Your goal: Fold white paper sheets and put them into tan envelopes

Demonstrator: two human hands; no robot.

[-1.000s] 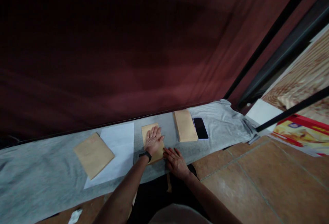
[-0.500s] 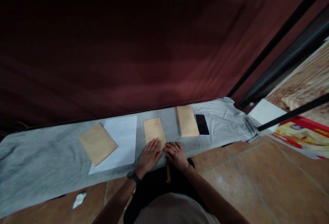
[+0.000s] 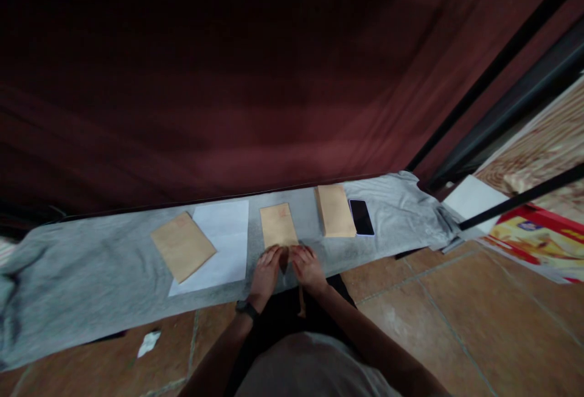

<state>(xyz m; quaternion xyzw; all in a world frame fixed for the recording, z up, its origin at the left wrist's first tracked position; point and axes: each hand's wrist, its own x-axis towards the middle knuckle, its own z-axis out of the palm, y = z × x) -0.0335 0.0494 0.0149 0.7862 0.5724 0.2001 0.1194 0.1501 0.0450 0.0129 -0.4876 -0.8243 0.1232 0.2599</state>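
Note:
A brown paper envelope (image 3: 280, 225) lies on the grey cloth in front of me, with a small reddish mark near its top right corner. My left hand (image 3: 267, 272), with a dark watch on its wrist, has its fingers closed on the near left edge. Opposite it, my right hand (image 3: 309, 268) grips the near right edge. Between them a darker, pointed part, which looks like the flap, shows at the near end; the fingers hide much of it. A stack of brown envelopes (image 3: 336, 211) lies to the right. Another brown envelope (image 3: 183, 246) rests at the left, partly over white paper (image 3: 223, 239).
A phone (image 3: 362, 217) lies beside the stack. The grey cloth (image 3: 100, 269) covers a long narrow surface against a dark red wall (image 3: 255, 111). Black bars (image 3: 483, 87) and a red-and-yellow box (image 3: 538, 242) stand at the right. A crumpled white scrap (image 3: 148, 343) is on the tiled floor.
My left hand has slid off the envelope's face to its near left edge, and its fingers have curled. My right hand has shifted slightly. The darker pointed part now shows between them.

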